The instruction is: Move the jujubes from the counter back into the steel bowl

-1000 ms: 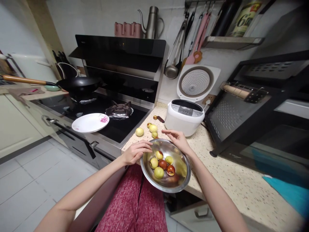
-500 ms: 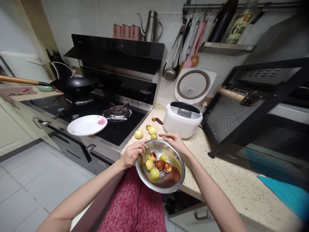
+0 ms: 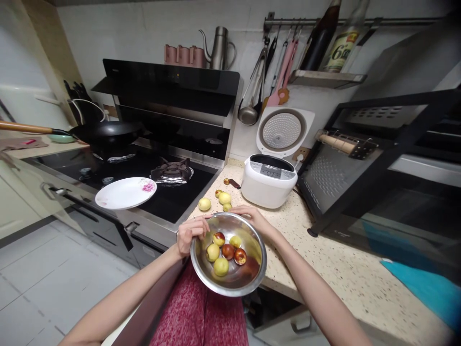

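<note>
Bowl [image 3: 253, 244] between left grip [image 3: 190, 233] and right grip [image 3: 255, 219], fruit [image 3: 221, 266] inside.

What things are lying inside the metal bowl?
Inside the metal bowl are six fruits: three yellow-green, three at least partly reddish-brown. The fruits cover parts of the bowl's bottom, so what lies beneath them cannot be seen.

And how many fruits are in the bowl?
6 in the bowl: half-red fruit at upper left, green fruit at upper right, yellow fruit at left, dark red fruit in the middle, red-brown fruit at right, greenish fruit at bottom. None looks hidden.
</note>
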A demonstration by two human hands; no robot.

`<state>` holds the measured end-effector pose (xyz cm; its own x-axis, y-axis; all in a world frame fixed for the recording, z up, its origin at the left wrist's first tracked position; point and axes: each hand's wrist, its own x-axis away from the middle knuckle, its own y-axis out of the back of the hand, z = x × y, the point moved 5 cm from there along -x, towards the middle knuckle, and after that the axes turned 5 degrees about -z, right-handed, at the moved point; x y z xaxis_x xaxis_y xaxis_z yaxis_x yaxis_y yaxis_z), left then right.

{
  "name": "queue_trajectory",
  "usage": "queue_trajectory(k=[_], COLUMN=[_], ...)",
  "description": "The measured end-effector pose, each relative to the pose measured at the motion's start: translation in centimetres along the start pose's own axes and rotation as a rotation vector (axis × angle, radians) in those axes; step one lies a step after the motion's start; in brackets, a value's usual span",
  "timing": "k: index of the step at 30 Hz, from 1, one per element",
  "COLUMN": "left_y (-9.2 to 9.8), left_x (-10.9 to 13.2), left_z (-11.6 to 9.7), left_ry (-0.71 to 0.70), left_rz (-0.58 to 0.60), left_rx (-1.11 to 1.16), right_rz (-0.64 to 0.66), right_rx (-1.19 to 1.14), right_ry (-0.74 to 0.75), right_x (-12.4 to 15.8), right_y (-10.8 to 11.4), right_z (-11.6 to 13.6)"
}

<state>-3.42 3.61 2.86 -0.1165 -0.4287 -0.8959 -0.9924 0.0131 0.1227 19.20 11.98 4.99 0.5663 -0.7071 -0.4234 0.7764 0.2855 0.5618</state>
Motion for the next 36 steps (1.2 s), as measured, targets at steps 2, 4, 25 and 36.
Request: queue_trajectory(k=[2, 4, 25, 36], left_y=[0.1, 0.1, 0.2, 0.1], left_x=[-0.1, -0.2, 0.2, -0.2], left_z=[-0.1, -0.3, 0.8, 0.5], left_ry=[-0.005, -0.013, 0.040, 0.049], left_rz=[-0.005, -0.002, 0.046, 0.079], left_rx=[0.002, 0.000, 0.049, 0.001], right_rz=[0.030, 0.043, -0.207, 0.112], right_rx=[0.053, 0.114, 0.134, 0.069], right_ry=[0.032, 0.048, 0.209, 0.240], right_x=[0.1, 0.1, 0.6, 1.1], right_y=[-0.6, -0.9, 3.0, -0.2], right_z=[0.4, 0.6, 3.5, 4.9])
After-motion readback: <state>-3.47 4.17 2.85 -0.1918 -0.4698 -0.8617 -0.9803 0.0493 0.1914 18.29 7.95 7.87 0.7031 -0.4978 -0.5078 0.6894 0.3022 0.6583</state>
